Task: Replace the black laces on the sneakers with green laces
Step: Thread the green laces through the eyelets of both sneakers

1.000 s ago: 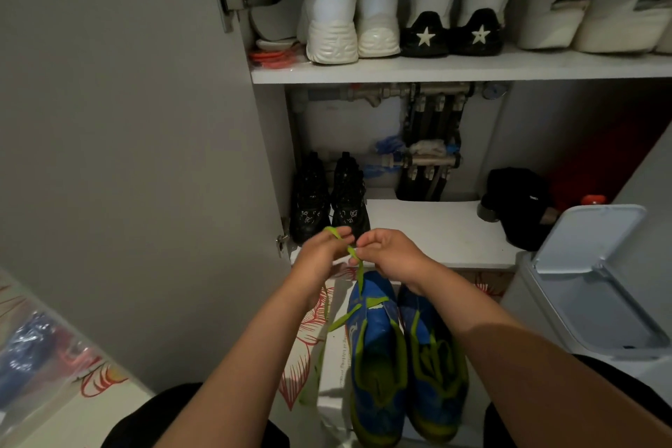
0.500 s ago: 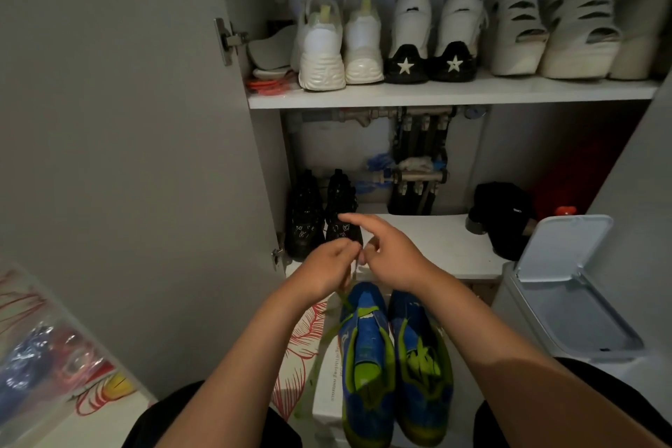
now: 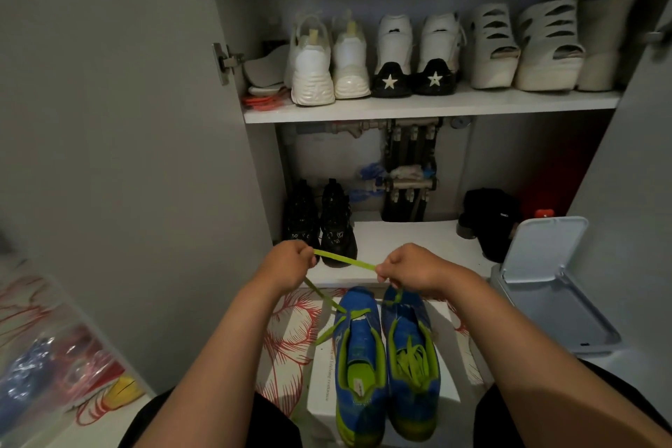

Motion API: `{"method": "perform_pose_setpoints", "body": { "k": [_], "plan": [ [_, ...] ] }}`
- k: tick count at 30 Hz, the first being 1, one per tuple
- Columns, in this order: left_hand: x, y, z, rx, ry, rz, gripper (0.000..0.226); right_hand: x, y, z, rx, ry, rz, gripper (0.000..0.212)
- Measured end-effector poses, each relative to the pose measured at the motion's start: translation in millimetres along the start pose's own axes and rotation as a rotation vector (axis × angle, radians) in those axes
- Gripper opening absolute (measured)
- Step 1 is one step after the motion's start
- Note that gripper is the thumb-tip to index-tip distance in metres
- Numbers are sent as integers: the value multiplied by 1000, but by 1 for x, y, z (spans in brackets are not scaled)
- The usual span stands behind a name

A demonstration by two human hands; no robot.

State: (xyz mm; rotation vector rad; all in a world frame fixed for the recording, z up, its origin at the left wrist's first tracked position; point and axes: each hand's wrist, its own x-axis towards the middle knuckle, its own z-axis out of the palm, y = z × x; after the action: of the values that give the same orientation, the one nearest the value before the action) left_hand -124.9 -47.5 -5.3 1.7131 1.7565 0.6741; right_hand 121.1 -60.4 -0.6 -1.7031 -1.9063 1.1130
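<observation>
Both hands, left hand (image 3: 291,264) and right hand (image 3: 409,267), pinch a flat lime-green fabric lace (image 3: 343,260) taut at twelve o'clock above the blue-and-green sneakers (image 3: 385,356), probably tying a knot.

Dim, flat indoor light, seemingly from behind and above the head. Brightest on the white shoes (image 3: 312,73) and the shelf edge (image 3: 429,111); murky grey across the cupboard door (image 3: 109,156). Deep, detail-swallowing shadow in the lower right recess (image 3: 545,164). Soft sheen on the bin lid (image 3: 542,247). Sharp enough at centre, with the green lace (image 3: 343,261) crisp and vivid. Smeared and soft at lower left around the plastic bag (image 3: 43,367). Strong wide-angle bowing of straight lines towards the edges. Forearms (image 3: 225,356) stretched and slightly soft near the bottom border.
</observation>
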Motion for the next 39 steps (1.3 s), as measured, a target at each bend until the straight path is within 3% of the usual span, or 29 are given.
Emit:
{"method": "perform_pose_setpoints", "body": {
  "k": [4, 7, 9, 12, 16, 20, 28, 32, 35, 39],
  "plan": [
    [7, -9, -6, 196, 158, -144, 26, -6, 11, -8, -84, -47, 101, 26],
    [6, -15, -2, 395, 89, -182, 27, -14, 8, -8, -193, -103, 119, 25],
    [3, -9, 5, 436, 29, -90, 31, -17, 5, -4, -174, -129, 111, 24],
    [-11, 17, 20, 286, -107, 191, 40, -19, 1, 3, -79, -138, 55, 26],
    [-27, 41, 36, 25, -281, 286, 30, -20, -7, 9, 70, -105, -46, 28],
    [-31, 24, 38, -3, -231, 268, 16, -21, -7, 13, 92, -78, -67, 29],
    [-17, -6, 25, 234, 100, 21, 19, -11, 12, 13, 29, -82, 22, 24],
    [-10, -14, 28, 314, 42, -59, 23, -2, 17, 24, 49, -76, 24, 24],
    [-6, -15, 35, 400, -42, 32, 25, 7, 21, 34, 43, -69, 13, 17],
    [-4, -5, 55, 166, -191, 179, 35, 16, 19, 46, 169, -61, 16, 11]
  ]
}}
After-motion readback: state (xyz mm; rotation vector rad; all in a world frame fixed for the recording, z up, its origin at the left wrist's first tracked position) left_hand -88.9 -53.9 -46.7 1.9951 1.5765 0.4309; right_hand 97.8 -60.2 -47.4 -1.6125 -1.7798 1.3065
